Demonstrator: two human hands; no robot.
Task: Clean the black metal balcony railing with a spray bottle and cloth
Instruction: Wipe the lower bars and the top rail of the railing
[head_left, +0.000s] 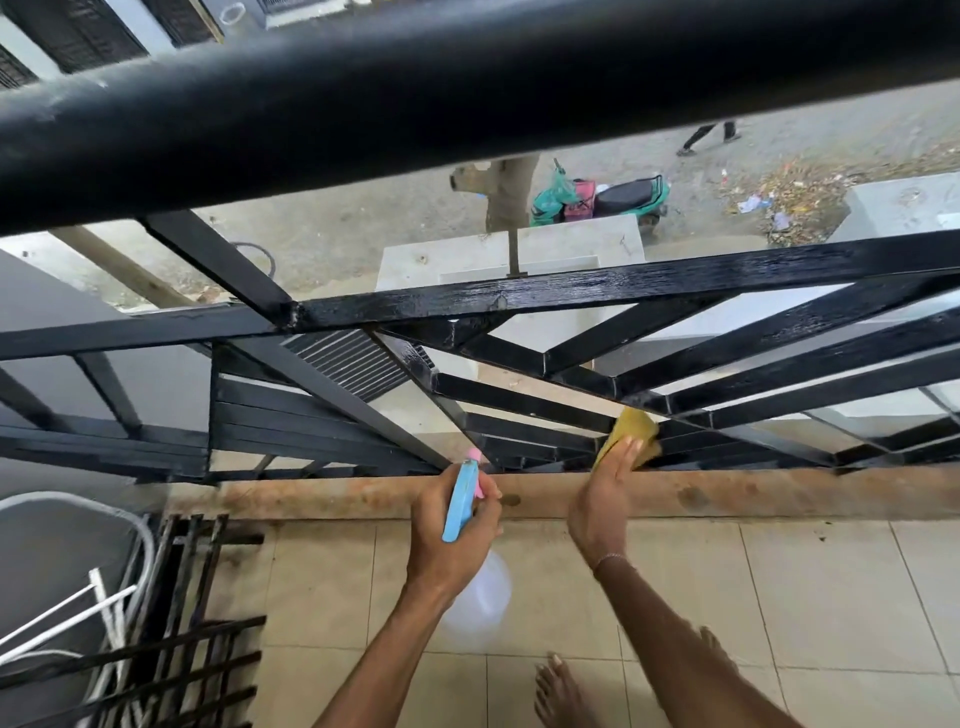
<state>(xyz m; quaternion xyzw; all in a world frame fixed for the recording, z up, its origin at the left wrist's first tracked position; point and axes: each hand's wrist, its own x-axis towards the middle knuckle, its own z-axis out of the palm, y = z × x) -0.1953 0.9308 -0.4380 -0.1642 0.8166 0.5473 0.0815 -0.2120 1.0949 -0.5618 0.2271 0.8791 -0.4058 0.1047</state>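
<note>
Down low at the black metal balcony railing (649, 288), both hands are at work. Left hand (451, 525) grips a spray bottle (461, 501) — fingers curled round its blue trigger head, pink nozzle aimed at the lower bars, clear bottle body blurred beneath the wrist. Right hand (605, 499) presses a yellow cloth (631, 434) vs. the slanted lower bars, just right of the nozzle; fingers lie fairly straight and together on the cloth, thumb side hard to read. Thin bracelet (610, 558) on the right wrist. Upper bars look wet and glossy. Railing base sits on a rusty-brown ledge (779, 493), w/ beige floor tiles (831, 597) behind it. Bare foot (563, 691) at bottom centre. Bottom left — a loose black grille (197, 597) and white pipes (67, 618). Street below shows a parked green scooter (613, 200).
</note>
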